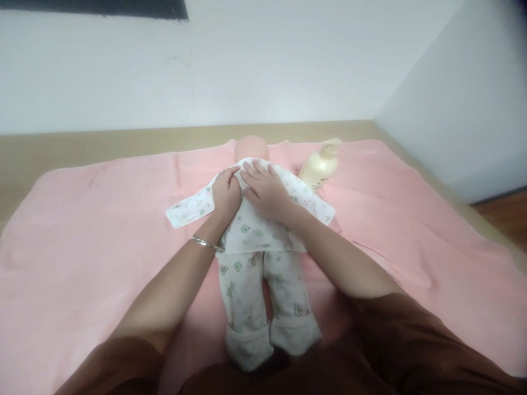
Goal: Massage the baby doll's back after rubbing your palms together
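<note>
A baby doll (251,147) lies on the pink mat, its head at the far end and its face out of sight. It has on a white printed shirt (257,230) with long sleeves spread to both sides, and matching trousers (245,288) whose ends are folded. My left hand (227,195), a bracelet at its wrist, is closed round the shirt at the left shoulder and sleeve; its fingertips are hidden. Flat on the upper shirt, fingers spread, rests my right hand (267,189), close beside the left.
A cream pump bottle (319,167) leans tilted at the doll's right, near the right sleeve. The pink mat (102,236) covers most of a tan surface (164,141). White walls (267,71) rise behind and at the right.
</note>
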Demonstrator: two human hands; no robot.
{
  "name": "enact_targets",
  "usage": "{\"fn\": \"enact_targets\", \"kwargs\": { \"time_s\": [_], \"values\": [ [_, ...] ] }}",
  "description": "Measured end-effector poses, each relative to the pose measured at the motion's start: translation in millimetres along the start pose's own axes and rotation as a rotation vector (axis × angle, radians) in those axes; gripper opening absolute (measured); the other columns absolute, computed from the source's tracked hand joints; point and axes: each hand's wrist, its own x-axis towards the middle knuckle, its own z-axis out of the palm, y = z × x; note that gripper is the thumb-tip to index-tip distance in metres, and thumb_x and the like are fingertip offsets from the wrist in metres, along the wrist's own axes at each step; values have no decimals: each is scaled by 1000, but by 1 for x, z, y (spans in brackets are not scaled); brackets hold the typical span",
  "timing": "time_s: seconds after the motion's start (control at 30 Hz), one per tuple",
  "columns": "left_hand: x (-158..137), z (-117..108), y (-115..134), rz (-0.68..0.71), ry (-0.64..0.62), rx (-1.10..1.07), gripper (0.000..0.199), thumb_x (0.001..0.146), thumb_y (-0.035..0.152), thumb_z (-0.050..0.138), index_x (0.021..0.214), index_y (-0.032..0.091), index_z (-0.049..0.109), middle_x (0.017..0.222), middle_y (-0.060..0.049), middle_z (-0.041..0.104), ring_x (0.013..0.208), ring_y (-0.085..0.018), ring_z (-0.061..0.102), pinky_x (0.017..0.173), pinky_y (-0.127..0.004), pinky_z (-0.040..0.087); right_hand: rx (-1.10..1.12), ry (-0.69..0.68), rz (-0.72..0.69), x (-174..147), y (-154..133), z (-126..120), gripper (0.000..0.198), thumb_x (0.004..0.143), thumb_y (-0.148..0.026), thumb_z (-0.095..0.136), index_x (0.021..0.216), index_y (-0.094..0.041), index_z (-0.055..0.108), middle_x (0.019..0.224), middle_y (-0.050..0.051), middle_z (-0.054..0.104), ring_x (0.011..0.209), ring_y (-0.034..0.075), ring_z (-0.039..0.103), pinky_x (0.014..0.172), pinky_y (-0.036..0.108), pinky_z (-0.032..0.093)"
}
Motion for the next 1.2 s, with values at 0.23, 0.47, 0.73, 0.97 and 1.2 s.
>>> {"fn": "enact_targets", "kwargs": {
  "time_s": [0.23, 0.47, 0.73, 0.97, 1.2],
  "values": [
    [-1, -1, 5, -2, 5, -2, 39, 89, 20, 40, 112, 20, 72, 123, -5, 74, 119, -22, 65, 113, -40, 49, -102, 72, 276, -1, -1, -4, 60, 103, -31, 30, 153, 1, 37, 160, 25, 38, 152, 37, 35, 125, 54, 28],
    [0, 1, 2, -16, 12, -21, 37, 88, 20, 42, 110, 19, 72, 121, -6, 74, 117, -22, 65, 112, -40, 51, -203, 11, 94, -25, -41, -4, 60, 102, -27, 35, 153, 3, 37, 161, 30, 31, 154, 41, 28, 127, 55, 26],
    [-15, 3, 30, 139, -110, 359, 44, 94, 16, 31, 123, 10, 64, 135, -18, 65, 134, -32, 56, 121, -53, 41, 36, 52, 277, 1, 2, 1, 65, 100, -32, 30, 156, 1, 31, 166, 20, 29, 157, 33, 25, 130, 53, 20],
    [-53, 7, 56, 224, -254, 494, 62, 90, 11, 34, 151, 4, 40, 162, -20, 37, 157, -34, 28, 130, -58, 23, 13, 70, 292, 7, 24, 1, 63, 103, -37, 24, 151, 1, 38, 159, 22, 41, 153, 35, 33, 126, 55, 26],
    [-11, -4, 35, 92, -288, 411, 63, 98, 33, 34, 148, -5, 40, 158, -29, 39, 152, -38, 35, 128, -58, 28, -261, -5, 183, -21, -18, -12, 57, 99, -17, 24, 148, 8, 40, 138, 34, 58, 132, 40, 56, 110, 53, 43]
  ]
}}
